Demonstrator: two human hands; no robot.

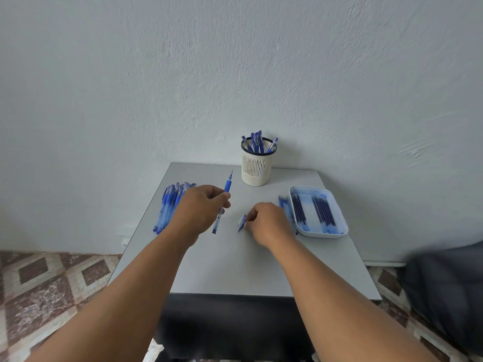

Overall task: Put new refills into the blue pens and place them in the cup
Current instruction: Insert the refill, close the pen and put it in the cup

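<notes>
One view only, head cam. Left hand [200, 205] grips an uncapped blue pen [222, 205] mid-barrel, tip pointing away toward the wall, tail end toward the person, held just above the table [261, 270]. Right hand [266, 222] pinches the pen cap [241, 222] low at the tabletop; can't tell if the cap is touching the surface.

Step, my read: pen looks refilled and assembled, capping is next. That needs the cap's open end lined up with the tip, pushed on straight, then the pen dropped into the cup [257, 163].

Containers:
- Cup: white slotted holder with a dark rim, at the back of the table, well apart from both hands. Several capped blue pens stand in it, leaning; exact count unclear.
- Tray [339, 231]: white, ink-stained, at the right edge. Two groups of dark refills [324, 212] lie lengthwise inside.
- Loose refills [285, 205] lie on the table just beside the tray's left wall, partly hidden by the right hand.
- Pile of pens [170, 205] lies at the left edge, behind the left hand, presumably still to do.
</notes>
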